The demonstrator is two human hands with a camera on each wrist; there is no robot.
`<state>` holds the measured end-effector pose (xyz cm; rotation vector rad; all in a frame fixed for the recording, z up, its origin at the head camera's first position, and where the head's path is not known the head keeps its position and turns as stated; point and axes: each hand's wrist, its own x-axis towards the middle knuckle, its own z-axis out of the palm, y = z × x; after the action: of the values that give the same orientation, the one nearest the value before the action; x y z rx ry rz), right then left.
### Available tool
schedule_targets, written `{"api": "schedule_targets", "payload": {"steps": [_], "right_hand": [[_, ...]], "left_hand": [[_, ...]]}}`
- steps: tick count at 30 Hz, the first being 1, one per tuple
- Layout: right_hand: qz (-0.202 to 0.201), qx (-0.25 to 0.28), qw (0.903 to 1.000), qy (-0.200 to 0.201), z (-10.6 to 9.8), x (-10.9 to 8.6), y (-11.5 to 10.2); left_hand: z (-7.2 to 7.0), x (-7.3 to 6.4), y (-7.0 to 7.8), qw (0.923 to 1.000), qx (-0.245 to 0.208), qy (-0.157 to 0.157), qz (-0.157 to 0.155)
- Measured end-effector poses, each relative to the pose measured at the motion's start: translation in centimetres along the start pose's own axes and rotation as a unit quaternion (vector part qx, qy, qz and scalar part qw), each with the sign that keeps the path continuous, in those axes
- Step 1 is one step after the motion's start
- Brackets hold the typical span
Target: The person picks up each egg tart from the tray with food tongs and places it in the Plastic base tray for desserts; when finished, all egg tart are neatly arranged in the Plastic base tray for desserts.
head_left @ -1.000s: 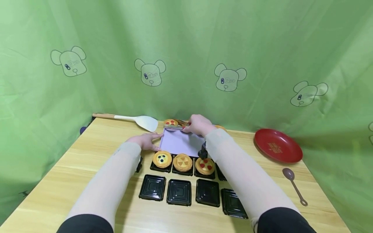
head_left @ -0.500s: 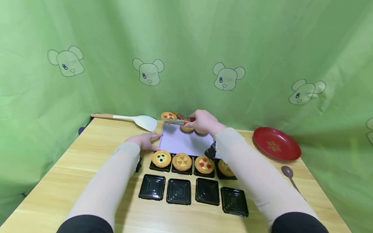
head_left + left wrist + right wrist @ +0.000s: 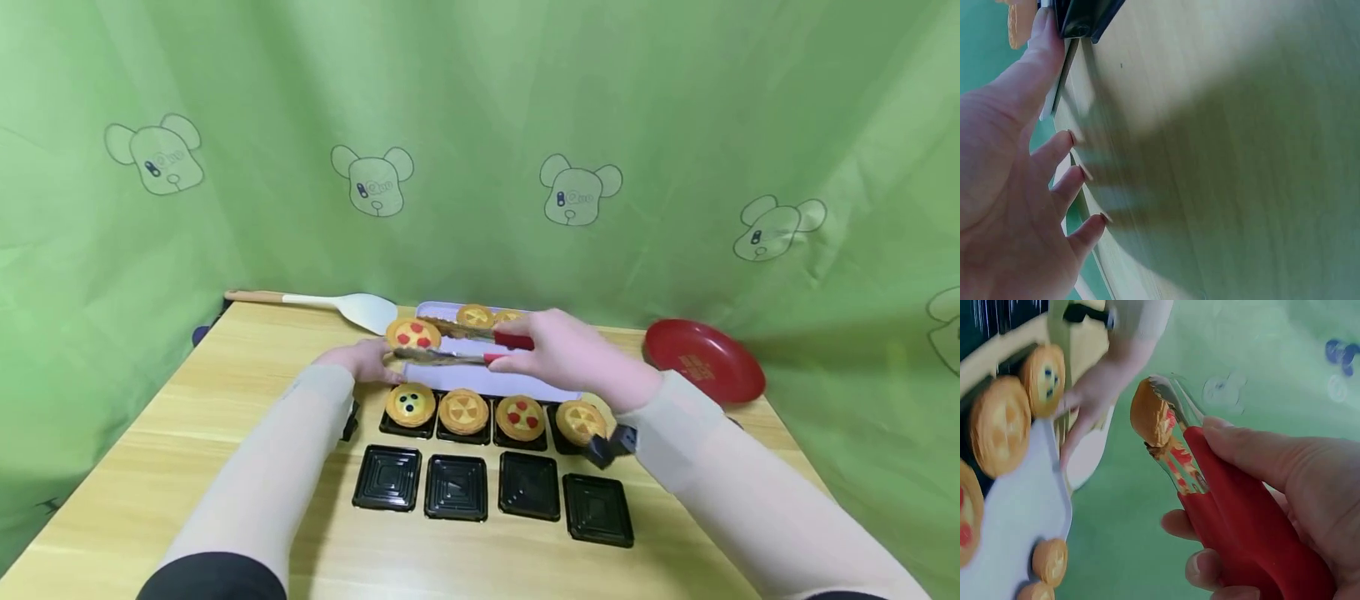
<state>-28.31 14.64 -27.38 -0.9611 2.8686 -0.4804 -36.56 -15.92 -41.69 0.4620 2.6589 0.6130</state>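
Observation:
My right hand (image 3: pixel 566 354) holds red-handled metal tongs (image 3: pixel 1229 494), thumb on one side and fingers on the other. Between the tong tips is a toy tart (image 3: pixel 414 336) with red pieces on top, raised above the left part of a pale lilac tray (image 3: pixel 510 379). At the tray's left edge rests my left hand (image 3: pixel 360 361), its thumb against the edge and its fingers (image 3: pixel 1088 234) spread down to the tabletop. Two more tarts (image 3: pixel 475 317) lie at the back of the tray. In front of it, several tarts (image 3: pixel 462 412) sit in black square holders.
A nearer row of black holders (image 3: pixel 456 488) bears nothing. A white spatula (image 3: pixel 367 312) with a wooden handle lies at the back left, and a red plate (image 3: pixel 697 358) stands at the right. A green curtain (image 3: pixel 480 225) hangs behind the wooden table.
My right hand has come back toward me and to the right, the tongs carrying the red-topped tart up and nearer from the tray's back left. My left hand stays at the tray's edge.

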Motion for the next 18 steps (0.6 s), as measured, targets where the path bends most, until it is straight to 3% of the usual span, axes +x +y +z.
{"api": "schedule_targets", "payload": {"steps": [4,9,18], "right_hand": [[-0.051,0.007,0.9985,-0.017,0.7,-2.6,-1.2],[-0.097,-0.013,0.9949,-0.023,2.9,-4.6,-2.2],[-0.106,-0.055,0.9915,-0.052,7.2,-5.4,-2.5]], "left_hand": [[-0.2,-0.4,0.2,0.9999,-0.012,-0.009,-0.002],[-0.6,-0.1,0.0,0.9999,0.006,-0.011,-0.002],[-0.1,0.6,-0.3,0.9997,0.012,-0.020,0.003]]}}
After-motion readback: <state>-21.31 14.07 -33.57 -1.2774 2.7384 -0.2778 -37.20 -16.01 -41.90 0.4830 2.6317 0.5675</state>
